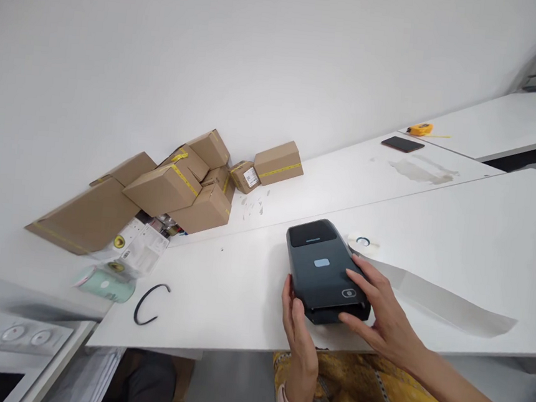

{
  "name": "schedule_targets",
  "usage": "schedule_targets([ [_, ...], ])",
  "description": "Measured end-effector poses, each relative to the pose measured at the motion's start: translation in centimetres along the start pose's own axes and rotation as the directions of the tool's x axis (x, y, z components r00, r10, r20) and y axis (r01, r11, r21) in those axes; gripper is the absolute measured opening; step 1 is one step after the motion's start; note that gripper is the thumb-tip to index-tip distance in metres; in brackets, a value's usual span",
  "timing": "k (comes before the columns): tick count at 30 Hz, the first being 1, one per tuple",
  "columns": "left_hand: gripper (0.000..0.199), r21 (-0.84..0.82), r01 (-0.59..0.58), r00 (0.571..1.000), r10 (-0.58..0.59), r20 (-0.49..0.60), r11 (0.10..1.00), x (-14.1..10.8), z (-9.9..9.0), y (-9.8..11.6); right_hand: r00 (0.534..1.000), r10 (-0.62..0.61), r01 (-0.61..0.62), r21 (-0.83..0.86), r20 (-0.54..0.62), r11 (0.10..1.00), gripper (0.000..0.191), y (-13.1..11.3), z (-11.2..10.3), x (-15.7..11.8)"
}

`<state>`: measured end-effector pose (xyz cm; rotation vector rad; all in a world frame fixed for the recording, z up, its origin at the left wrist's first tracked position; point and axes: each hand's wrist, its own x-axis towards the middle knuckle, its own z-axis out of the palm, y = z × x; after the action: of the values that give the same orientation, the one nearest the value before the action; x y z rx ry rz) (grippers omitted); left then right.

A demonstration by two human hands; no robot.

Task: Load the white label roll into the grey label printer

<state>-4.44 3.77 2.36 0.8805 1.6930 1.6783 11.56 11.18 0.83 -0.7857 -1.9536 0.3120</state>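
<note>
A dark blue-grey label printer (302, 279), with a light blue button and a slot at its front edge, rests near the front of the white table. My left hand (301, 338) holds its left side, fingers along the wall. My right hand (383, 308) grips the right side, with the fingertips on the top cover and the thumb at the front slot. Behind the right hand lies a small label roll (364, 242) by the printer's right side. A long strip of pale paper (447, 299) stretches off to the right.
Cardboard boxes (161, 188) are stacked at the back left. A black headband-like loop (139, 308) and a green cylindrical pack (105, 284) lie near the left end. Farther back right are a dark tablet (402, 144) and a yellow tape measure (419, 129). The table's front edge runs just below my wrists.
</note>
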Motion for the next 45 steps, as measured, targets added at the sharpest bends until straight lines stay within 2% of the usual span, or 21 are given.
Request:
schedule_targets([
  [4, 0.056, -0.072, -0.092, 0.995, 0.088, -0.052, 0.993, 3.1, 0.4, 0.7, 0.995, -0.096, 0.096, -0.004, -0.039, 0.995, 0.062, 0.3, -0.2, 3.5],
  [7, 0.048, -0.026, -0.123, 0.988, 0.121, -0.093, 0.992, 6.5, 0.6, 0.9, 0.984, -0.137, 0.139, 0.011, -0.112, 0.990, 0.053, 0.4, -0.3, 7.5],
  [9, 0.042, 0.056, -0.084, 0.995, 0.087, -0.044, 0.995, 8.5, 0.8, 0.8, 0.982, -0.108, 0.114, 0.031, -0.155, 0.993, 0.046, 0.4, -0.4, 10.6],
  [12, 0.037, 0.225, -0.064, 0.996, 0.049, 0.070, 0.972, 10.6, 1.4, 0.6, 0.990, 0.000, 0.010, 0.071, -0.139, 0.997, 0.044, 0.3, -0.5, 15.0],
  [15, 0.041, 0.384, -0.087, 0.990, 0.036, 0.137, 0.919, 11.7, 2.4, 0.7, 0.990, 0.099, -0.090, 0.087, -0.103, 0.992, 0.050, 0.8, -0.3, 18.6],
  [18, 0.049, 0.451, -0.091, 0.989, 0.029, 0.143, 0.888, 12.2, 3.3, 1.1, 0.986, 0.121, -0.118, 0.031, -0.113, 0.993, 0.055, 1.9, 0.4, 21.2],
  [21, 0.060, 0.545, -0.114, 0.990, 0.049, 0.133, 0.831, 12.4, 3.9, 1.4, 0.988, 0.092, -0.103, -0.087, -0.121, 0.991, 0.058, 2.8, 0.9, 22.7],
  [24, 0.061, 0.630, -0.127, 0.990, 0.060, 0.126, 0.766, 12.3, 4.1, 1.2, 0.984, 0.040, -0.068, -0.154, -0.174, 0.986, 0.061, 2.9, 0.9, 23.0],
  [27, 0.060, 0.646, -0.129, 0.990, 0.063, 0.124, 0.753, 12.3, 4.1, 0.8, 0.949, -0.077, 0.026, -0.166, -0.305, 0.986, 0.053, 2.4, 0.5, 21.5],
  [29, 0.059, 0.647, -0.141, 0.989, 0.079, 0.125, 0.749, 12.3, 4.0, 0.6, 0.923, -0.207, 0.158, -0.170, -0.324, 0.973, 0.037, 2.2, 0.3, 19.8],
  [31, 0.059, 0.646, -0.154, 0.987, 0.092, 0.128, 0.748, 12.3, 4.0, 0.4, 0.919, -0.336, 0.304, -0.172, -0.207, 0.937, 0.024, 2.3, 0.2, 17.9],
  [33, 0.058, 0.643, -0.160, 0.987, 0.101, 0.128, 0.749, 12.4, 4.0, 0.3, 0.923, -0.383, 0.376, -0.157, -0.017, 0.913, 0.024, 2.7, 0.4, 16.5],
  [36, 0.058, 0.649, -0.161, 0.986, 0.100, 0.130, 0.744, 12.4, 4.0, 0.4, 0.926, -0.252, 0.296, -0.127, 0.282, 0.947, 0.033, 3.4, 1.2, 15.5],
  [38, 0.059, 0.661, -0.155, 0.987, 0.084, 0.137, 0.735, 12.3, 4.1, 0.6, 0.880, -0.163, 0.234, -0.110, 0.446, 0.966, 0.031, 3.8, 1.9, 15.6],
  [40, 0.062, 0.672, -0.161, 0.985, 0.076, 0.154, 0.723, 12.2, 4.1, 1.0, 0.814, -0.134, 0.218, -0.084, 0.566, 0.972, 0.021, 4.2, 2.5, 15.8],
  [42, 0.063, 0.669, -0.179, 0.981, 0.081, 0.175, 0.721, 12.0, 4.0, 1.4, 0.750, -0.125, 0.206, -0.049, 0.650, 0.977, 0.018, 4.4, 2.9, 16.4],
  [45, 0.061, 0.647, -0.195, 0.978, 0.097, 0.185, 0.737, 11.7, 4.0, 1.7, 0.651, -0.117, 0.155, 0.020, 0.750, 0.988, 0.024, 4.8, 2.7, 17.9],
])
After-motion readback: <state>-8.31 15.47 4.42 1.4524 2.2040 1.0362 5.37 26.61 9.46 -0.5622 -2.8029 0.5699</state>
